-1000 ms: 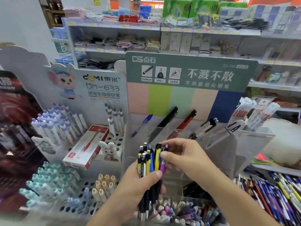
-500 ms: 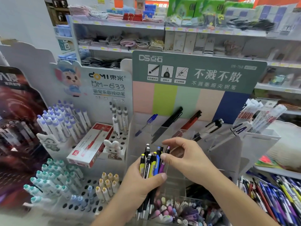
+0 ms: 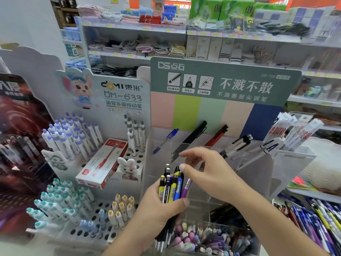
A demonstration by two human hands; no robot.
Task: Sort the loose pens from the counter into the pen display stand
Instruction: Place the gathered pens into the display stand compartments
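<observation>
- Yellow, blue, black and purple plastic pens, a bundle of click pens [image 3: 172, 189], stand in the left hand [image 3: 158, 209], whose fingers and thumb wrap the barrels; gathered this way, they likely leave the other hand free to pick singles.
- Long axes run near upright, clicker ends up, tips down below the fist.
- Right hand [image 3: 208, 174] hovers over the bundle's tops, fingers loosely spread, holding nothing; whether the thumb touches a cap I cannot tell.
- Just behind sits the clear acrylic pen display stand with slanted compartments [image 3: 295, 156], a few pens already leaning in it.
</observation>
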